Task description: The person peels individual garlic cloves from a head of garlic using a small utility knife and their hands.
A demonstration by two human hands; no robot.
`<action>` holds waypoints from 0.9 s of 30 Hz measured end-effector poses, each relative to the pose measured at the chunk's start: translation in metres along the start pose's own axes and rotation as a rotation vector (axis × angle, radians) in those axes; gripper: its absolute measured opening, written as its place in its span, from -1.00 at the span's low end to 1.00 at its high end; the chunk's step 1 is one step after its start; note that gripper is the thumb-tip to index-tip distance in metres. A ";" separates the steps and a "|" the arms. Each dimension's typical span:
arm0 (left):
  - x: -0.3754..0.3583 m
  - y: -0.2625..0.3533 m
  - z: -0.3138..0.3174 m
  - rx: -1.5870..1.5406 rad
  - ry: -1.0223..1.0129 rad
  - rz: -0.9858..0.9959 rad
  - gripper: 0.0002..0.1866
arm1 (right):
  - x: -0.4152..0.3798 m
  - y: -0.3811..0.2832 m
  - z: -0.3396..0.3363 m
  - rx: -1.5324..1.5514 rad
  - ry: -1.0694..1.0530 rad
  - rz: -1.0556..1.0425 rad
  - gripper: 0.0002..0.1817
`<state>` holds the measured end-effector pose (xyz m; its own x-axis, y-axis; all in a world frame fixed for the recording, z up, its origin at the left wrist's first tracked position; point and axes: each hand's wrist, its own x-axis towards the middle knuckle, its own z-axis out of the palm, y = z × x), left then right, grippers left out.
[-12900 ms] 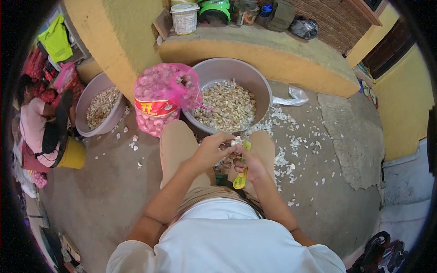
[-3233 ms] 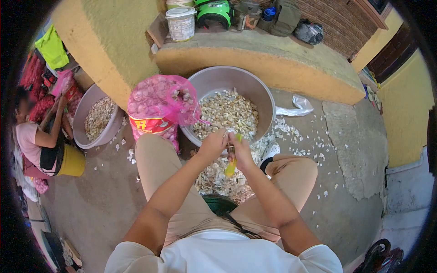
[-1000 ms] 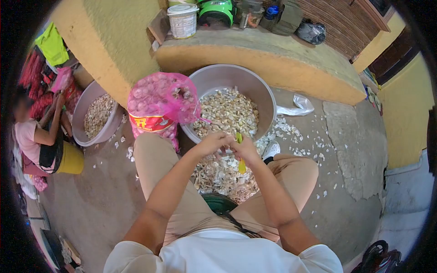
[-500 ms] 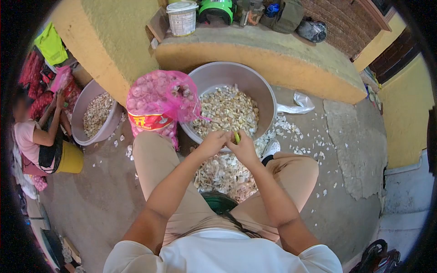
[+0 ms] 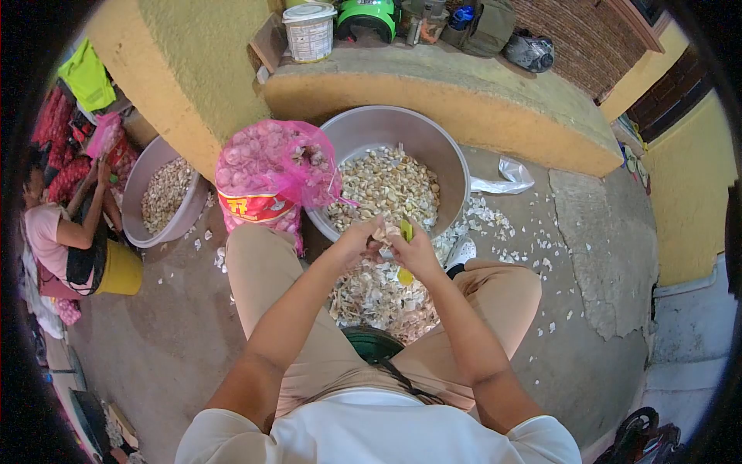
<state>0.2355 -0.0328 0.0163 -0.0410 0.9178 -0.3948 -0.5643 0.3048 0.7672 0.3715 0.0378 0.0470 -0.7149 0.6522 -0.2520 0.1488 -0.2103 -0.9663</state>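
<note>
My left hand (image 5: 359, 240) is closed around a piece of garlic (image 5: 383, 231), held up above the near rim of a wide grey basin (image 5: 454, 158). Against it, my right hand (image 5: 416, 252) grips a small yellow-green tool (image 5: 406, 229); one end shows above the fingers and another yellow part below. Its blade, if any, is hidden. Loose garlic cloves (image 5: 390, 185) cover the basin's bottom. Under my hands, between my legs, lies a heap of papery garlic skins (image 5: 379, 301). A pink mesh sack of garlic bulbs (image 5: 259, 166) stands left of the basin.
More skins (image 5: 491, 220) litter the floor to the right, near a silvery plastic bag (image 5: 506, 179). At the far left a person (image 5: 66, 228) sits by another basin (image 5: 133, 209) of cloves. A low ledge (image 5: 464, 97) behind carries a white bucket (image 5: 309, 32) and a green helmet (image 5: 367, 19).
My hands have drawn slightly apart and turned, so the garlic piece shows between them. The tool has tilted upright, with its lower yellow part now visible beneath my right hand.
</note>
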 end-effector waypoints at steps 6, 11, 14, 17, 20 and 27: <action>-0.017 0.022 0.020 0.059 -0.014 0.035 -0.66 | 0.006 0.005 -0.002 0.042 0.076 -0.037 -0.76; -0.009 0.023 0.008 0.091 0.030 0.100 -0.79 | 0.003 -0.004 -0.003 0.159 0.108 0.043 -0.76; -0.008 0.023 0.004 0.027 0.024 0.129 -0.82 | 0.004 -0.003 -0.004 0.224 0.090 0.078 -0.71; -0.005 0.020 0.001 0.011 0.035 0.150 -0.83 | 0.004 -0.003 -0.003 0.249 0.086 0.068 -0.75; -0.004 0.017 0.002 -0.065 0.082 0.187 -0.82 | 0.004 -0.005 -0.003 0.219 0.067 0.042 -0.75; 0.005 0.017 -0.008 -0.269 0.216 0.295 -0.85 | 0.007 0.012 -0.006 -0.082 0.017 -0.030 -0.67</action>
<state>0.2196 -0.0252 0.0235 -0.3873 0.8729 -0.2969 -0.6957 -0.0653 0.7154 0.3722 0.0445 0.0333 -0.7081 0.6701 -0.2228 0.1832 -0.1304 -0.9744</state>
